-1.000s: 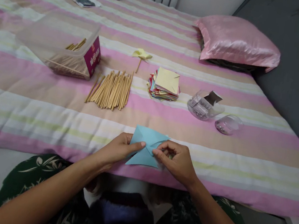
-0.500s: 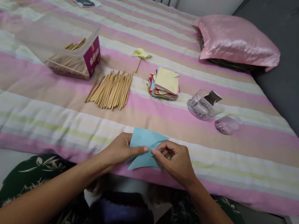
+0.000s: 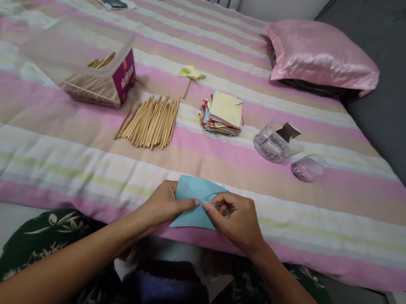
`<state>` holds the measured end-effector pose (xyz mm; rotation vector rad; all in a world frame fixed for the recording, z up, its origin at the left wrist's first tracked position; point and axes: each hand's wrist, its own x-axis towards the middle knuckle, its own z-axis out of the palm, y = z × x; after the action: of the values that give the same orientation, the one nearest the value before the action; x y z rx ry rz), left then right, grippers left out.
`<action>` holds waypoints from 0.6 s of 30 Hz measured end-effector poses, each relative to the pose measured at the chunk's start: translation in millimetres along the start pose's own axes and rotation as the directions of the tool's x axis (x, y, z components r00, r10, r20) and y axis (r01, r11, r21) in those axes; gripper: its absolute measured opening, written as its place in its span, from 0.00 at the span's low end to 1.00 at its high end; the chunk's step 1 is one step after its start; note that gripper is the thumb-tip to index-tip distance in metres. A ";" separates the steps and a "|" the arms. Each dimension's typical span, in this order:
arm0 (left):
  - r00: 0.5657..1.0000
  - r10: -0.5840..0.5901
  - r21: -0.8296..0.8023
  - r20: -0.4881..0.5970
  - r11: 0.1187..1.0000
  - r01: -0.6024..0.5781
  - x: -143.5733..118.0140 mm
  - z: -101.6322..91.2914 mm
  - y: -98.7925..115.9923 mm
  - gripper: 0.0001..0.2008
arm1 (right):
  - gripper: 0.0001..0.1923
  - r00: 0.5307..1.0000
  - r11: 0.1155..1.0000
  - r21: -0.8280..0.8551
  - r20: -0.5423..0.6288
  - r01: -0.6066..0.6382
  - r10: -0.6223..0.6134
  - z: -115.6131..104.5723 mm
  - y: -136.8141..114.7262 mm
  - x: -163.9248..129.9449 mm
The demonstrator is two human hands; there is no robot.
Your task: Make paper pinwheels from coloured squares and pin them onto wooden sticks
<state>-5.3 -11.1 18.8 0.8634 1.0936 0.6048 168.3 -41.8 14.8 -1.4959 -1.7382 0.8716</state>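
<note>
A piece of light blue paper (image 3: 193, 216) is held just above the near edge of the bed, between both hands. My left hand (image 3: 168, 202) grips it from the left, thumb on top near the middle and fingers hidden beneath. My right hand (image 3: 236, 215) pinches the paper close to its centre with thumb and forefinger, the other fingers curled. Whether a pin is also in that pinch cannot be made out. Beyond the hands lie a bundle of wooden sticks (image 3: 153, 123) and a stack of cut paper squares (image 3: 226, 112).
A clear plastic box (image 3: 122, 76) with more sticks stands at left. A yellow pinwheel (image 3: 192, 73) lies behind the sticks. Two clear tubs, a larger one (image 3: 270, 144) and a smaller one (image 3: 308, 168), hold small metallic pieces. A pink pillow (image 3: 322, 55) rests at back right.
The right side and lower point of the blue paper have shifted inward and up a little under my right fingers. Both hands stay in nearly the same place.
</note>
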 end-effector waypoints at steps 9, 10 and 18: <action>1.000 0.016 0.027 -0.027 1.000 -0.016 -0.2 1.1 -1.4 0.07 | 0.08 1.000 1.000 0.011 0.002 -0.012 0.012 0.5 1.2 -0.3; 0.999 0.014 0.022 -0.035 1.000 -0.013 -0.2 1.2 -1.7 0.07 | 0.08 1.000 1.000 0.020 -0.001 -0.011 0.011 1.2 0.9 -0.6; 0.998 0.055 -0.186 -0.042 0.981 -0.062 1.8 0.3 -6.0 0.09 | 0.35 0.953 0.985 0.168 -0.301 0.028 0.024 12.4 0.2 -3.9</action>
<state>-4.4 -13.0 13.0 0.7250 1.0285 0.7625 158.4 -46.3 7.5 -1.4295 -1.4060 0.7263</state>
